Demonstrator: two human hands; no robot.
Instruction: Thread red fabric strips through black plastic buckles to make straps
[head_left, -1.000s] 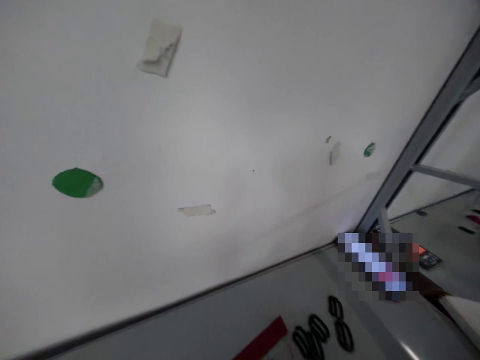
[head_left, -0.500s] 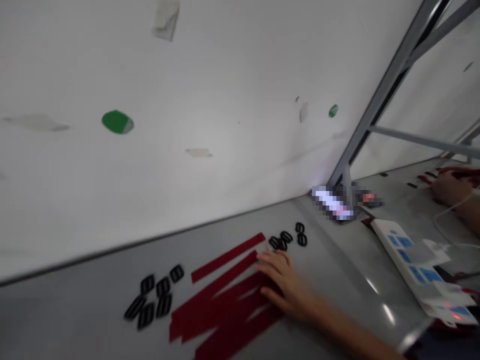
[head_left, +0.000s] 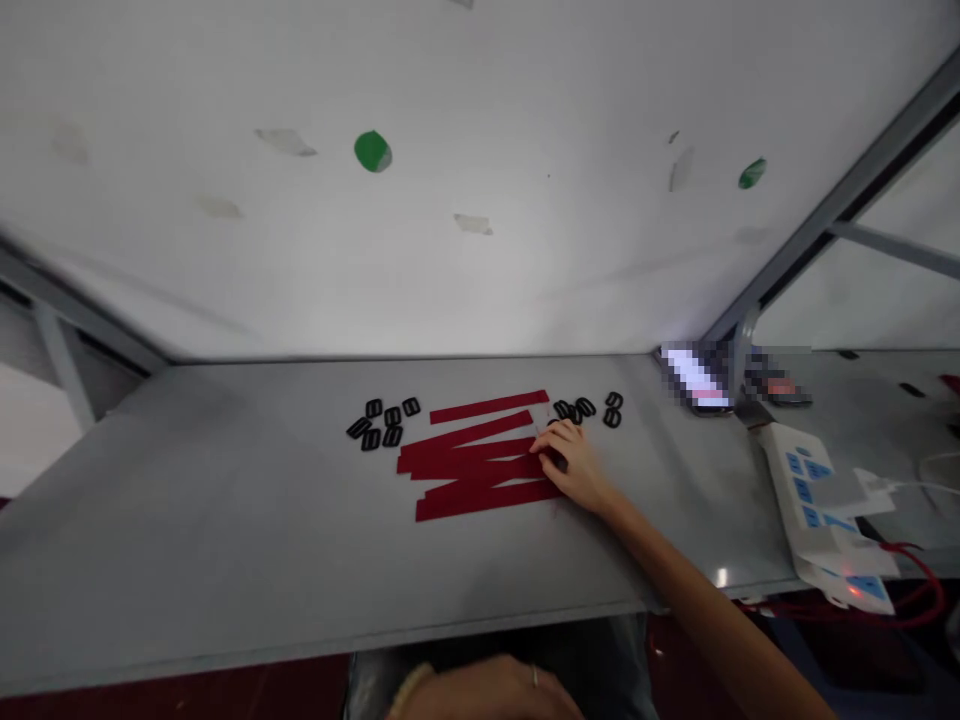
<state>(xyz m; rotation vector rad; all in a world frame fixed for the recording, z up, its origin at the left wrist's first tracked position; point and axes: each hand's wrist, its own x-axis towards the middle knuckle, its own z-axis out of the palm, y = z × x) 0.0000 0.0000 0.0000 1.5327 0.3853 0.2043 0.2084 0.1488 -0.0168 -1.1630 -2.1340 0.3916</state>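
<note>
My right hand (head_left: 576, 467) rests on the right ends of several flat dark-red strips (head_left: 472, 462) lying fanned on the grey table. Its fingers are slightly bent and the thumb stands apart; no strip is visibly lifted. One separate red strip (head_left: 487, 406) lies behind the others. Left of the strips is a loose group of black strap slider buckles (head_left: 392, 416). More black rounded buckles (head_left: 585, 408) lie just beyond my right hand. Low in the picture, by my lap, is my left hand (head_left: 491, 690), blurred, with a ring on it; its fingertips are hidden.
A white power strip (head_left: 810, 500) with plugs and cables stands at the right. Near a metal frame post (head_left: 742, 335) lies a lit phone (head_left: 697, 380), pixelated. A white panel (head_left: 480, 290) closes off the back of the grey table (head_left: 247, 520).
The view has swung right and levelled, bringing the table's front edge and my left hand into sight. My right hand stays at the strips' right ends, its fingers more bent.
</note>
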